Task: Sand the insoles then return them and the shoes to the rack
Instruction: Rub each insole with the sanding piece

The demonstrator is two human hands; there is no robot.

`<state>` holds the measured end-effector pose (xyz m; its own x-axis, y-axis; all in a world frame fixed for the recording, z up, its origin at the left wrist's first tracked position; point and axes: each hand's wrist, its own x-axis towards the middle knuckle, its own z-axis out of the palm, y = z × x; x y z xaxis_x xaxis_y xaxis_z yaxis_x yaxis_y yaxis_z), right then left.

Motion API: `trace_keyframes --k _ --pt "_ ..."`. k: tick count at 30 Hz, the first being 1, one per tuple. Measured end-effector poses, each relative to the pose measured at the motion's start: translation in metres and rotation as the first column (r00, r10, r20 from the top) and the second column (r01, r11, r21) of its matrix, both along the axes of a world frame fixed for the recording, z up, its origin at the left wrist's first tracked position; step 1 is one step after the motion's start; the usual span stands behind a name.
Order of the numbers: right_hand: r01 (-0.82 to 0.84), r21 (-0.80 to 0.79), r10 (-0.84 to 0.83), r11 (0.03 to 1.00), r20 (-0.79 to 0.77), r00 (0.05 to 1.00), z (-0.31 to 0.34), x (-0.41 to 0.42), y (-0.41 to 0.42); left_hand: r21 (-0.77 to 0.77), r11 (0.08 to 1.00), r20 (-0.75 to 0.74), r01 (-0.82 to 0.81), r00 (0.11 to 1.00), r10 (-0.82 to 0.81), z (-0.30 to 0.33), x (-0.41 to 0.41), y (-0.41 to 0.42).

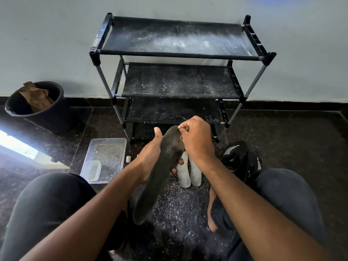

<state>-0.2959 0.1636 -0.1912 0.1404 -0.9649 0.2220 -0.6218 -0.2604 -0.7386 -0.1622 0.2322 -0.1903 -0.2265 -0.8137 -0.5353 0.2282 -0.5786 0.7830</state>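
Sanding looks well underway: your left hand [150, 157] grips the dark insole [160, 172] from beneath, tilted over the floor [282, 138], while your right hand [195, 140] pinches a small abrasive at its toe edge. Two pale insoles [189, 172] lie just beyond on the dust-strewn floor, black shoes [239, 159] beside them. The rack [180, 53] holds nothing, so every return remains.

Insole [162, 166] dark, matt, felt-like. Rack [177, 40] black cloth shelves dusted white, grey metal poles, black plastic joints. Tray [120, 142] clear plastic. Bin [56, 117] black plastic, crumpled brown paper [35, 98]. Floor [282, 132] dark speckled glossy stone.
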Motion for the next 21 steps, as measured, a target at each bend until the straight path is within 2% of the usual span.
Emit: trace_keyframes --k 6,12,18,21 --pt "-0.157 -0.055 0.159 0.986 0.027 0.987 0.004 0.011 0.01 0.003 0.999 -0.012 -0.042 0.999 0.042 -0.005 0.001 -0.001" --pt "-0.016 0.002 0.015 1.0 0.058 0.998 0.001 -0.002 -0.002 0.022 0.999 -0.013 -0.032 0.999 0.032 -0.01 0.004 -0.003" --pt "-0.213 -0.081 0.213 0.974 -0.005 0.977 0.004 0.015 0.02 0.025 0.993 0.008 -0.116 0.993 0.116 -0.011 0.011 -0.005" --pt "-0.134 -0.021 0.135 0.991 0.025 0.991 0.004 0.009 0.012 0.017 0.995 -0.008 -0.096 0.995 0.096 -0.006 0.009 -0.004"
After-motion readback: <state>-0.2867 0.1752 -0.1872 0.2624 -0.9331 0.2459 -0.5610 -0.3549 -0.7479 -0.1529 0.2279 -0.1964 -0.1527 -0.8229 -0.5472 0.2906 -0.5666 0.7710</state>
